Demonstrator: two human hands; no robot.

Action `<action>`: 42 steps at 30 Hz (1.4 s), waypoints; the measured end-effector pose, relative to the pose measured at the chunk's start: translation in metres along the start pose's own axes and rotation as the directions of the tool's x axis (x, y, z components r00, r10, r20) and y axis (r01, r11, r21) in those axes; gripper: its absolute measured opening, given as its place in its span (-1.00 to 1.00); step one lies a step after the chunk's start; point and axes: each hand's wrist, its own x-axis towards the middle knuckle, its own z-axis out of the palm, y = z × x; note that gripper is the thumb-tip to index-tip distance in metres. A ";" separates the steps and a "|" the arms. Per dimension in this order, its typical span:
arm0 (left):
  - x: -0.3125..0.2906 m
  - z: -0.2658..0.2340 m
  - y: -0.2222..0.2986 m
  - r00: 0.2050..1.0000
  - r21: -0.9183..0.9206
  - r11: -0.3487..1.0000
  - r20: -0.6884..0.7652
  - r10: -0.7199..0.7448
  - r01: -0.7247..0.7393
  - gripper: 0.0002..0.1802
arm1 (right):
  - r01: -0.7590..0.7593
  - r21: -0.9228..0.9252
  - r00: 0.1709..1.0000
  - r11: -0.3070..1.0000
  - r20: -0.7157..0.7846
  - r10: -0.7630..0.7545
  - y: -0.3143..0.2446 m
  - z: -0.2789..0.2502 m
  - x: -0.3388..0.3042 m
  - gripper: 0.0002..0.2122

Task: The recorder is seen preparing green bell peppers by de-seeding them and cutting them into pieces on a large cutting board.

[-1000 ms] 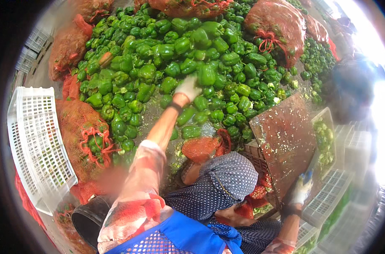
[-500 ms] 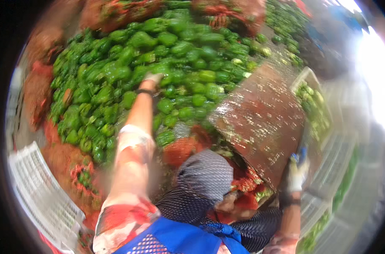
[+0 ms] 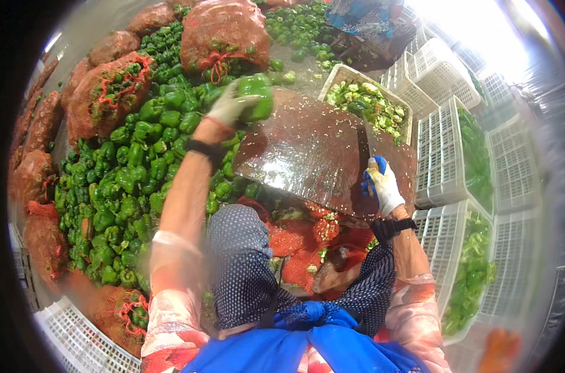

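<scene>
My left hand [image 3: 231, 104], in a pale glove, is closed on a green bell pepper [image 3: 257, 97], held over the far left corner of a wet brown board [image 3: 295, 149]. The pepper is slightly smeared by motion. My right hand [image 3: 385, 186], in a white glove with blue on the fingers, is closed around what looks like a knife [image 3: 372, 163] at the board's right side. Its pale handle end shows; the blade is hard to make out against the dark surface. Pale seeds and bits are scattered over the board. A large heap of green bell peppers [image 3: 133, 168] lies to the left.
Red mesh sacks [image 3: 223, 37] ring the heap. Behind the board stands a crate of pepper scraps [image 3: 350, 73]. White slatted crates [image 3: 441, 155] with green peppers line the right. Another white crate [image 3: 86, 339] is at lower left. A person in blue [image 3: 360, 18] is at the far side.
My left hand has come off the heap with a bell pepper and moved to the board. The view has swung right; my right hand remains beside the board with its tool.
</scene>
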 end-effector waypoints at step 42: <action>-0.024 0.124 -0.116 0.982 0.884 0.428 -0.154 -0.107 0.186 -0.37 | -0.079 0.580 0.971 0.811 0.230 -0.070 -0.071 0.113 -0.118 -0.54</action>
